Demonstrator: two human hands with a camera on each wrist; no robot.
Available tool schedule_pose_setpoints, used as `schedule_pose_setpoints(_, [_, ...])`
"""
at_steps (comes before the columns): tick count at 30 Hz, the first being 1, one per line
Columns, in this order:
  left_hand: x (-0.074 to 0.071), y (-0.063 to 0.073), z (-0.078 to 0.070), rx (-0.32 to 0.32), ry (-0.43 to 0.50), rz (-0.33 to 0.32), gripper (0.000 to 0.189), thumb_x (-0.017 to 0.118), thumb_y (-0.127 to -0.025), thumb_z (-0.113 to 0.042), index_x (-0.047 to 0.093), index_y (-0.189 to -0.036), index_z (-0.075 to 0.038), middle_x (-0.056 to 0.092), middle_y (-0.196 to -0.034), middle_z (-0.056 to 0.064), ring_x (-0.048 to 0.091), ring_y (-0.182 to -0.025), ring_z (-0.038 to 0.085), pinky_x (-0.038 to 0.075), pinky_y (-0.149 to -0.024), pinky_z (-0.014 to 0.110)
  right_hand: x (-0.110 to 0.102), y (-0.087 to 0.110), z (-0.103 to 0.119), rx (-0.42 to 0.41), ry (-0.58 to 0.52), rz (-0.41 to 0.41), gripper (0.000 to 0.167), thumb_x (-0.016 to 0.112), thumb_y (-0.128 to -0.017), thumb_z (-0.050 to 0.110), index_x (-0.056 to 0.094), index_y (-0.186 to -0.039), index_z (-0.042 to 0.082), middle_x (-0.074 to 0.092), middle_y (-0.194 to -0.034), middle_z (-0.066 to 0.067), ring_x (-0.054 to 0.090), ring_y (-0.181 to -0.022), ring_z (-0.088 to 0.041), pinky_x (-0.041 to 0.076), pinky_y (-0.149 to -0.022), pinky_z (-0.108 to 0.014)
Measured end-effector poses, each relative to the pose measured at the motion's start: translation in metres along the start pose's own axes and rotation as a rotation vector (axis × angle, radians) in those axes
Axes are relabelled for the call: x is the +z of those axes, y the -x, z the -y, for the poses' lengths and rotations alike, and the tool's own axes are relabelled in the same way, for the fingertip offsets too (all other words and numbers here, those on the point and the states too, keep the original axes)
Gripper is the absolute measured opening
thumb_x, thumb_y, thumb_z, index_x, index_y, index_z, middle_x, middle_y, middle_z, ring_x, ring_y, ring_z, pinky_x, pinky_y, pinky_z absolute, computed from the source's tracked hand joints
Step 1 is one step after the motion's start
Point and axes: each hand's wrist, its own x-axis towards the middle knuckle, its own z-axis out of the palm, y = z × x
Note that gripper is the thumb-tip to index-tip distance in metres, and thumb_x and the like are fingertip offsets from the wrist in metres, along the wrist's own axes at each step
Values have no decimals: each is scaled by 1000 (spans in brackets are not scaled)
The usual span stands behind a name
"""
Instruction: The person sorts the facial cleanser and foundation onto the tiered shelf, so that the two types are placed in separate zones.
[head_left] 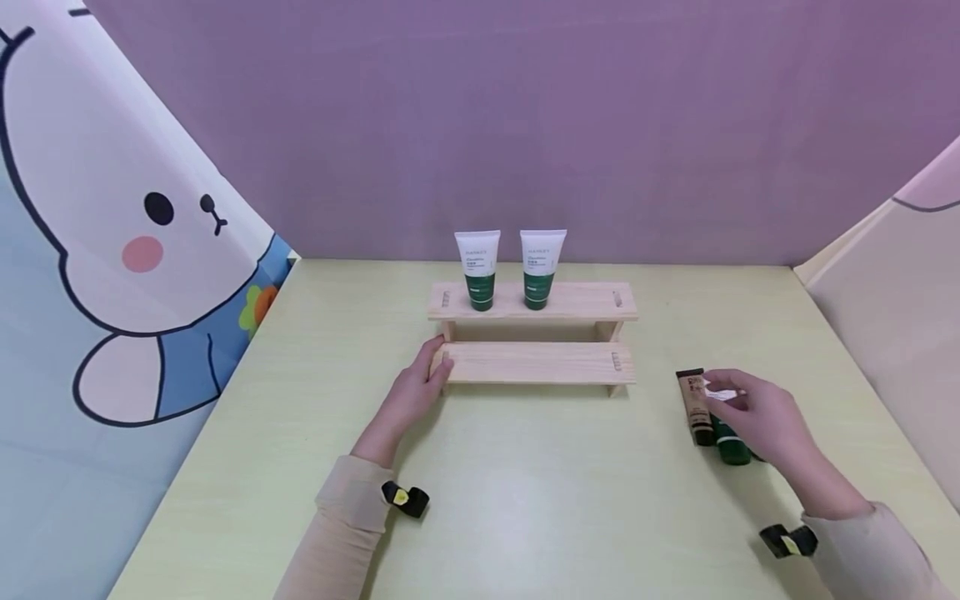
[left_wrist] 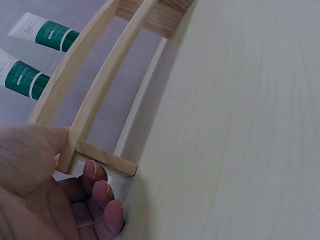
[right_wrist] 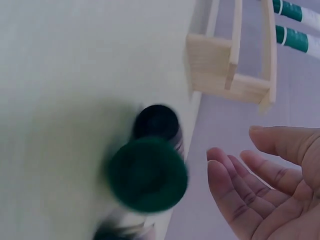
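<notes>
A two-tier wooden rack [head_left: 540, 362] stands on the table, its lower shelf held at the left end by my left hand [head_left: 408, 398]. In the left wrist view, the thumb lies on the shelf and curled fingers [left_wrist: 102, 192] sit below it. Two white-and-green squeeze tubes, a left one [head_left: 479, 271] and a right one [head_left: 541, 271], stand cap down on the upper shelf. My right hand [head_left: 768, 417] hovers over a brown tube [head_left: 696, 407] and a green-capped tube [head_left: 732, 446] lying side by side. Its fingers are apart from the caps in the right wrist view, holding nothing.
A dark, partly cut-off item [right_wrist: 117, 231] lies beside the green cap [right_wrist: 148, 175] in the right wrist view. Behind the table [head_left: 555, 500] hangs a purple backdrop [head_left: 525, 125]; a cartoon-printed cloth [head_left: 112, 250] borders the left side.
</notes>
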Motion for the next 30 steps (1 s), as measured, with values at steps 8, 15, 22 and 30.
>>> schedule_pose_setpoints(8, [0, 2, -2, 0, 11, 0, 52, 43, -104, -40, 28, -152, -27, 43, -148, 18, 42, -132, 43, 34, -104, 60, -3, 14, -20, 71, 68, 26, 33, 70, -87, 9, 62, -112, -11, 69, -95, -24, 68, -80, -40, 52, -58, -42])
schedule_pose_setpoints(15, [0, 2, -1, -4, 18, -3, 52, 43, -104, -40, 28, -152, -27, 43, -148, 18, 42, -132, 42, 34, -104, 60, -6, 13, -28, 131, 119, 140, 44, 73, -86, 14, 57, -115, -14, 68, -93, -25, 65, -87, -45, 51, -64, -49])
schedule_pose_setpoints(22, [0, 2, 1, -4, 20, -8, 51, 44, -104, -40, 29, -151, -28, 44, -147, 18, 42, -132, 42, 34, -104, 60, -6, 8, -27, 179, 162, 219, 63, 71, -88, 23, 45, -124, -21, 65, -95, -31, 62, -87, -46, 49, -68, -51])
schedule_pose_setpoints(30, [0, 2, 1, 5, 19, -8, 52, 43, -104, -42, 29, -152, -27, 44, -147, 19, 44, -130, 42, 35, -103, 59, 1, 4, -26, 216, 144, 300, 49, 68, -90, 33, 56, -106, -12, 58, -73, -6, 51, -59, -17, 38, -53, -32])
